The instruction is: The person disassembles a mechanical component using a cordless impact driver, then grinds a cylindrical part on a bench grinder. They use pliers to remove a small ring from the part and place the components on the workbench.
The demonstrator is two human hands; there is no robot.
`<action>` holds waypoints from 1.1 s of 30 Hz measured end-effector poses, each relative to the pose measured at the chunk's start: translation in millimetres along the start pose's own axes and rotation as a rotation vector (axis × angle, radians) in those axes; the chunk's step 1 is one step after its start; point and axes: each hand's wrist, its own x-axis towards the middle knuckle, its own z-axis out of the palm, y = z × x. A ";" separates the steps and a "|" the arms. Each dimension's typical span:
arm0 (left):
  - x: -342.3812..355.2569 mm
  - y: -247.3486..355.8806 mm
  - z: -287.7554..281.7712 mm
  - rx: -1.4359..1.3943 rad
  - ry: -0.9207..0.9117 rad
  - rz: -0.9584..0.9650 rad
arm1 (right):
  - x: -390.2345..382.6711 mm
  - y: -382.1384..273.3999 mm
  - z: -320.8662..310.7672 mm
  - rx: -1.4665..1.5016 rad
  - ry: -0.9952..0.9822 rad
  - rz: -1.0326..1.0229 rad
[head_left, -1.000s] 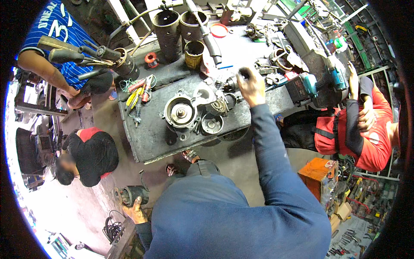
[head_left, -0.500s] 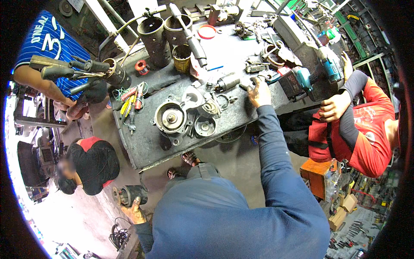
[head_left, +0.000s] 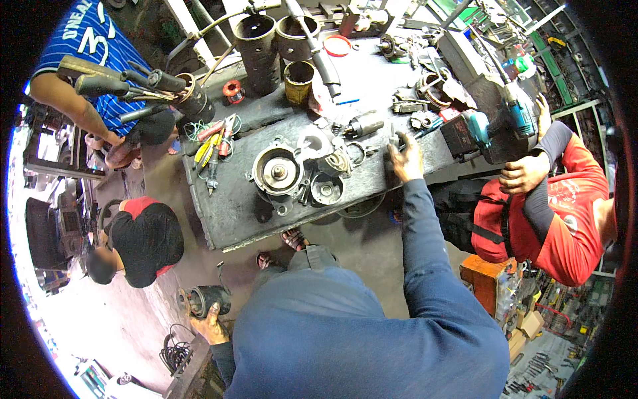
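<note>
Right hand [head_left: 407, 158] lowered onto bench [head_left: 229, 209] since a second ago, grip closing on small metal part [head_left: 395, 141]; left hand [head_left: 211, 326] clamped on motor [head_left: 199, 300].

The long dark workbench [head_left: 226, 213] looks like rough, matt, grimy metal; on it the round grey motor housing [head_left: 277, 171] shows dull cast metal, its hub shinier.
</note>
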 end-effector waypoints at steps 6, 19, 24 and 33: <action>12.1 -22.5 -9.4 -0.015 -0.036 -0.102 | -32.6 -47.5 -9.4 -0.060 -0.372 0.048; 28.4 -5.6 20.5 -0.124 -0.136 -0.010 | -44.9 -18.6 14.9 -0.018 0.002 0.165; 32.9 -32.9 6.1 -0.235 -0.092 -0.077 | -31.5 -21.4 -6.4 0.011 0.007 0.249; 54.2 -3.2 -19.7 -0.139 -0.141 -0.084 | -4.7 -145.3 -106.2 1.127 -0.193 -0.115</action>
